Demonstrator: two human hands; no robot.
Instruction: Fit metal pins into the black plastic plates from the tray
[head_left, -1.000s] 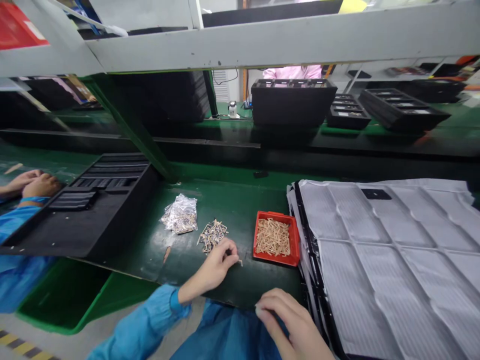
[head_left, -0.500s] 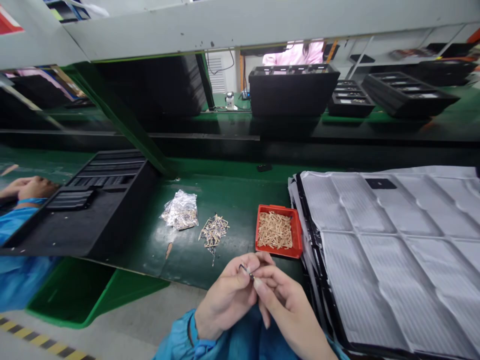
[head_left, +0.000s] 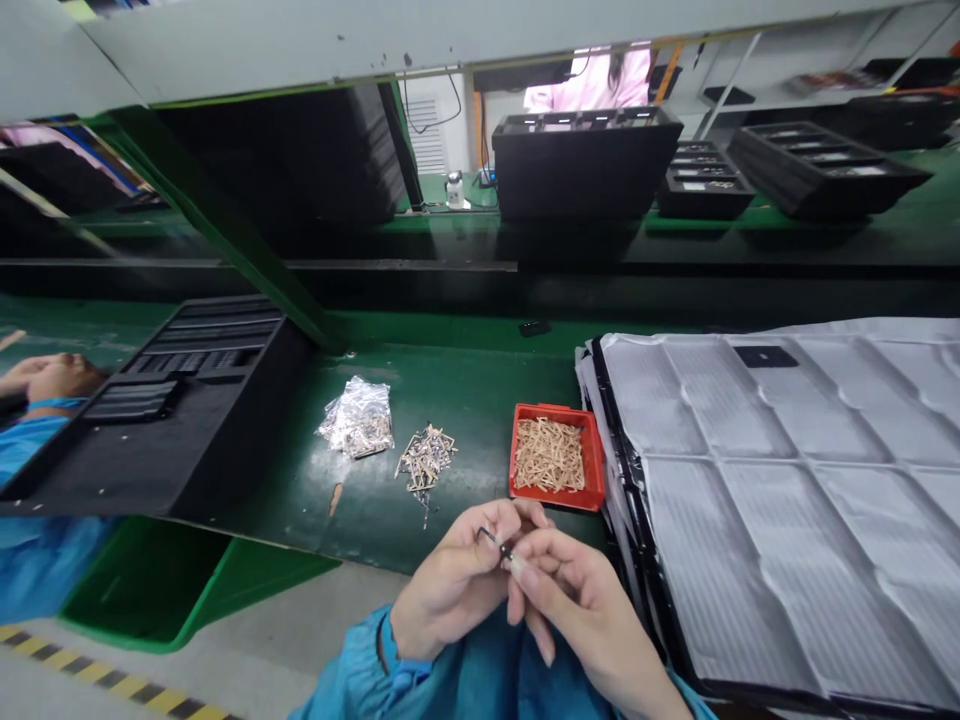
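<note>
A small dark bent part [head_left: 489, 536] is pinched between the thumb and fingers of my left hand [head_left: 459, 580]. My right hand [head_left: 574, 595] meets it at the part's lower end, thumb and fingertips closed on that end. Just beyond my hands stands a red tray [head_left: 595, 462] holding many tan strips [head_left: 549, 455]. Left of the tray lies a loose pile of small metal parts [head_left: 427, 457], beside clear plastic bags [head_left: 360, 415] with similar parts inside.
White moulded trays [head_left: 757, 500] are stacked at the right. A black case [head_left: 225, 430] stands at the left, near another person's hands [head_left: 56, 378]. Below it is a green bin [head_left: 150, 590]. A green post [head_left: 217, 220] slants across the bench's far side.
The view has shifted slightly. Both hands still hold the small dark part, and the lower fingers of my right hand have spread a little.
</note>
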